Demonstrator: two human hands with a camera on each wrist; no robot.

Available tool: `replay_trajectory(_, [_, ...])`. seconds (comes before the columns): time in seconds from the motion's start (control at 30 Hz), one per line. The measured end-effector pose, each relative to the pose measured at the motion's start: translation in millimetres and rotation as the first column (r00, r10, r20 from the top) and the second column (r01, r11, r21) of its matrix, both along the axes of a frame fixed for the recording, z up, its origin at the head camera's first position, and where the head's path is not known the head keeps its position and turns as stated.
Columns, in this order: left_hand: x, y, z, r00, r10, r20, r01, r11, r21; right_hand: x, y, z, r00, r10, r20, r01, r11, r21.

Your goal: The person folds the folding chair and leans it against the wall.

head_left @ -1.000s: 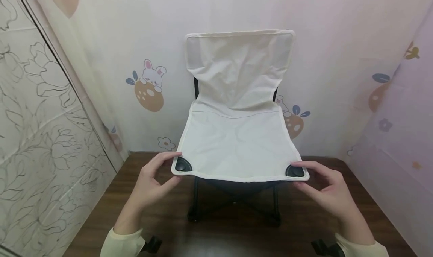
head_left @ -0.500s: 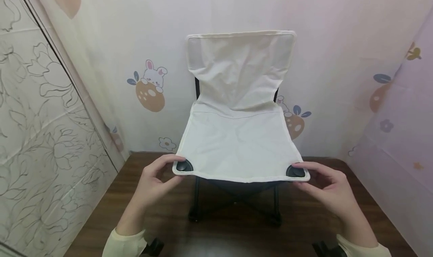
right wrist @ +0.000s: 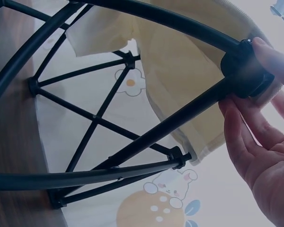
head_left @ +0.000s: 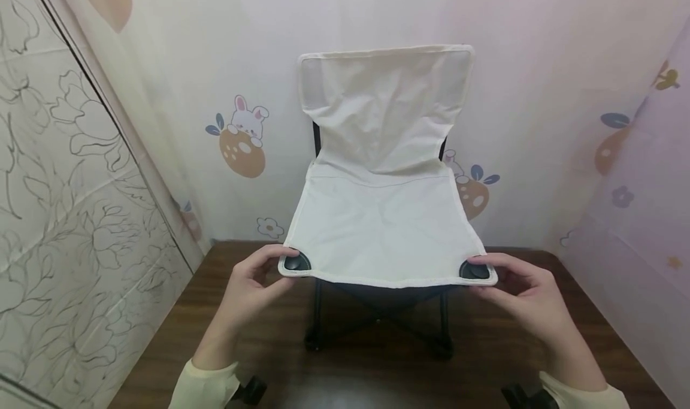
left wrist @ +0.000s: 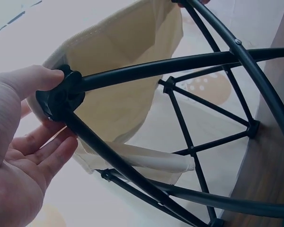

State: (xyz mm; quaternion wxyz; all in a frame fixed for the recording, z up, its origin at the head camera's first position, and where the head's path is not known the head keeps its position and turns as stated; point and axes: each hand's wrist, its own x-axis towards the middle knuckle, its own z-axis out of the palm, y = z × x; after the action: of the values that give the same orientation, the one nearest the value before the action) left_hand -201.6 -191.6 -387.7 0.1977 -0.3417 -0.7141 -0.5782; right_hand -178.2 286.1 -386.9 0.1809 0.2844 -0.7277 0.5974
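A folding camp chair with a cream fabric seat [head_left: 383, 229] stands open in the head view, its backrest [head_left: 383, 97] toward the wall. My left hand [head_left: 248, 289] pinches the seat's front left corner, index finger over the black corner patch [head_left: 293, 262] and thumb at the edge. On the front right corner, my right hand [head_left: 530, 295] grips in the same way. The left wrist view shows thumb and fingers around a black plastic joint [left wrist: 61, 97] where tubes meet. A matching joint [right wrist: 246, 71] lies between the right thumb and fingers. Black crossed tubes [left wrist: 156, 68] form the frame under the fabric.
Under the chair lies a dark wood-grain surface [head_left: 350, 373]. A printed curtain [head_left: 215, 55] with rabbits hangs close behind the backrest. Flower-patterned sheeting [head_left: 81, 217] stands at the left, and a pale lilac wall covering [head_left: 636, 265] at the right.
My left index finger has slid a little inward onto the black corner patch. The head view has shifted slightly. My right hand keeps its hold, and the chair stays where it is.
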Motion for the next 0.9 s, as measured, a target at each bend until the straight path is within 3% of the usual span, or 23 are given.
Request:
replay_trajectory(0.2, [1.3,0.8,-0.3,1.000,0.011,0.026,-0.011,1.000,-0.009,3.4,1.3,0.7,0.998,-0.052,0.023,0.051,0.998,0.042])
replay_trajectory(0.4, [1.8,1.9,-2.4,1.000,0.013,0.005,-0.013,1.000,0.008,5.3,3.8,1.8,0.992,-0.119,0.033,0.114,0.987,0.113])
replay_trajectory(0.9, [2.0,0.6,-0.5,0.998,0.038,0.042,-0.040,0.998,0.054,5.1,-1.3,7.9,0.992,-0.093,0.090,0.089,0.995,0.047])
